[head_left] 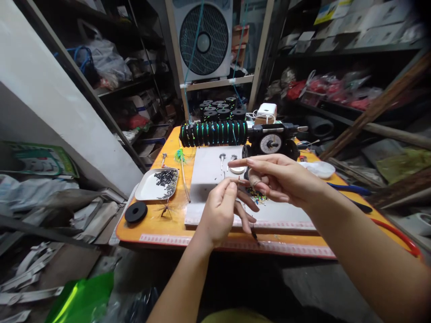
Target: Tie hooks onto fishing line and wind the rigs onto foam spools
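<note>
Over the front of the white board (pixel 208 179), my left hand (pixel 224 208) has its thumb and index finger pinched together on something too small to make out, with its other fingers spread. My right hand (pixel 276 177) is close beside it on the right, its index finger stretched out to the left and its thumb near the curled fingers; a wrap is on one finger. What it holds, if anything, is hidden. A small dark item (pixel 254 234) hangs below the left fingers. Small colourful beads (pixel 257 196) lie on the board behind the hands.
On the orange table (pixel 182 222) are a white tray (pixel 143 187) of small black and metal parts, a black spool (pixel 136 212), a thin stick (pixel 184 177) and blue-handled pliers (pixel 350 188). A row of spools (pixel 213 133) on a winding device (pixel 271 143) stands behind the board.
</note>
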The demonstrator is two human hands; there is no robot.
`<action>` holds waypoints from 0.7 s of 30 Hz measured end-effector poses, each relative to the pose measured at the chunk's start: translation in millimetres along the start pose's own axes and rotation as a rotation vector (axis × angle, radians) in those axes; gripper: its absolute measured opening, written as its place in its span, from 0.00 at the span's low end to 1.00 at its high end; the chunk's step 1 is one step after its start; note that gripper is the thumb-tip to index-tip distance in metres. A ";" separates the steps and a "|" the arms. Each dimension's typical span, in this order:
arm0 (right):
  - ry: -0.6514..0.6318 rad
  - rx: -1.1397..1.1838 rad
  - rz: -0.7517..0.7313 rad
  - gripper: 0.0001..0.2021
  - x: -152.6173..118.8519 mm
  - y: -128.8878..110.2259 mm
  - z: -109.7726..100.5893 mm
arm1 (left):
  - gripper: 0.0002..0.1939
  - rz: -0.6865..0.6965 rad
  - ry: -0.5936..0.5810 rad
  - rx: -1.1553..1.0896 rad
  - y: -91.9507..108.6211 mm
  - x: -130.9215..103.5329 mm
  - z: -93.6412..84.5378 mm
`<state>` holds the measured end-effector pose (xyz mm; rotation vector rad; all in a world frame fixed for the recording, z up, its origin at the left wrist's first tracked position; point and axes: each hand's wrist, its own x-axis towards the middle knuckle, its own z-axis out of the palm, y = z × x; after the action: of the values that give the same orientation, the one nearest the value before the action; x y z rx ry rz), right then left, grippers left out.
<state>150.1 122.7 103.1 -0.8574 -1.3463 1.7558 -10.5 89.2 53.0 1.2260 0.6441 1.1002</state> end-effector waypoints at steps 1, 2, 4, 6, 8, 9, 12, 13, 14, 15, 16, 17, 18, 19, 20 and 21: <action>0.000 0.004 0.010 0.20 -0.1 -0.1 -0.7 | 0.15 -0.006 -0.013 0.009 1.1 0.6 0.0; -0.001 0.010 0.018 0.20 -0.2 -0.2 -1.5 | 0.16 -0.014 -0.021 0.016 1.9 1.1 -0.1; -0.015 0.027 0.027 0.20 0.0 0.0 -3.1 | 0.17 -0.032 -0.021 0.035 2.5 2.5 -0.3; -0.042 0.055 0.034 0.18 1.5 0.9 -4.2 | 0.18 -0.052 -0.023 0.049 0.6 4.7 -0.8; -0.044 0.118 0.049 0.15 4.8 3.5 -4.0 | 0.18 -0.050 -0.029 0.024 -4.4 6.4 -1.0; -0.029 0.158 0.059 0.13 7.2 5.6 -3.2 | 0.18 -0.040 -0.029 -0.008 -7.9 6.6 -0.7; 0.044 0.257 0.078 0.12 15.1 13.5 2.3 | 0.19 -0.015 -0.003 -0.151 -19.1 2.7 1.7; 0.060 0.271 0.082 0.13 17.4 16.0 4.8 | 0.19 -0.014 0.011 -0.192 -22.3 0.0 2.8; 0.065 0.278 0.087 0.14 19.4 18.2 7.3 | 0.19 -0.016 0.029 -0.225 -24.9 -3.2 4.0; 0.068 0.284 0.092 0.14 20.8 20.0 9.6 | 0.19 -0.020 0.048 -0.252 -26.9 -6.8 5.1; 0.071 0.289 0.095 0.15 21.8 21.2 11.5 | 0.19 -0.029 0.061 -0.271 -28.4 -10.6 6.1; 0.072 0.292 0.098 0.15 22.3 21.9 13.0 | 0.19 -0.044 0.065 -0.284 -29.7 -14.5 7.0; 0.073 0.294 0.098 0.15 22.5 22.3 13.9 | 0.20 -0.063 0.062 -0.297 -30.7 -18.5 7.7; 0.074 0.294 0.096 0.15 22.3 22.4 14.3 | 0.20 -0.082 0.059 -0.308 -31.9 -22.4 8.4; 0.074 0.292 0.094 0.15 22.0 22.4 14.2 | 0.20 -0.096 0.058 -0.318 -33.1 -26.3 9.1; 0.074 0.289 0.091 0.15 21.6 22.5 13.9 | 0.20 -0.103 0.063 -0.332 -34.6 -30.1 9.9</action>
<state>123.8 131.1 83.0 -0.8219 -0.9878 1.9122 -2.6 59.0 18.0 0.8673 0.5407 1.1119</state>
